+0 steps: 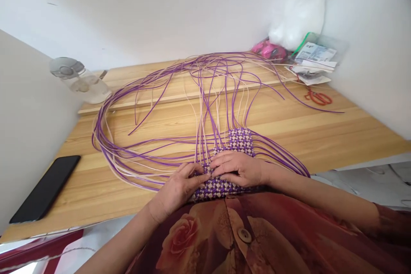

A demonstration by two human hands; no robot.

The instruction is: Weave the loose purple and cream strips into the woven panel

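A woven piece (221, 187) in a purple and beige checked pattern lies at the table's front edge, close against my body. Long purple and beige cords (202, 107) run out of it to the back, the left and the right. My left hand (183, 182) is closed at the weave's left part, thumb and forefinger pinched together there. From the right, my right hand (239, 167) grips the middle of the weave, its fingers bent over the surface and the thumb below them. The two hands' fingertips nearly meet, and they hide the strand between them.
The loose cords curve in a big loop over the wooden table (337, 137). A black phone (46, 188) lies at the left, below a clear bottle (81, 81) with a grey lid. Orange-handled scissors (317, 97), packets (316, 58) and a white plastic bag (298, 21) are at the back right.
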